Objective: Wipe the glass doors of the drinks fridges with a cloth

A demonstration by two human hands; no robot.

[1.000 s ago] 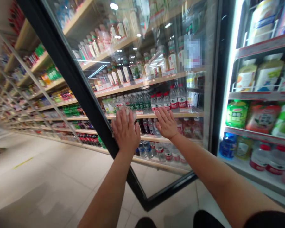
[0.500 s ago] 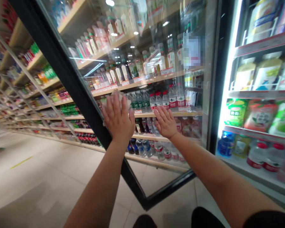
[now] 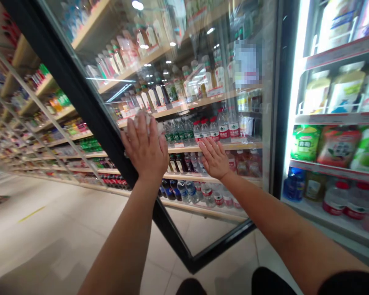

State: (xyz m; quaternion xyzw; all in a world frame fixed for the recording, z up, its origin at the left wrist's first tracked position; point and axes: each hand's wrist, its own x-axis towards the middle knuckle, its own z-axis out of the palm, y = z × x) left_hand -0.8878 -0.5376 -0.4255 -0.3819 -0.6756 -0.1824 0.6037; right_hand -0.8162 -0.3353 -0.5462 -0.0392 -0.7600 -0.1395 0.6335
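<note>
My left hand [image 3: 146,157] lies flat on the glass door [image 3: 174,239], near its black left frame. Under its palm and fingers is a crumpled whitish cloth [image 3: 158,126], pressed against the glass; the hand covers most of it. To the right, my right hand [image 3: 215,160] rests on the same pane with its fingers stretched out and nothing in it. The door stands swung out from a lit drinks fridge. Through the glass show rows of bottles, partly mixed with reflections of ceiling lights.
The fridge shelves [image 3: 341,119] at right hold bottles and colourful pouches [image 3: 306,141]. Long store shelves [image 3: 53,119] with drinks run back along the left. Pale floor tiles [image 3: 70,221] lie below, with the door's lower corner [image 3: 192,262] jutting out over them.
My left hand has slid a little left with the cloth and now overlaps the door's black frame more. My right hand stays in the same spot on the glass.
</note>
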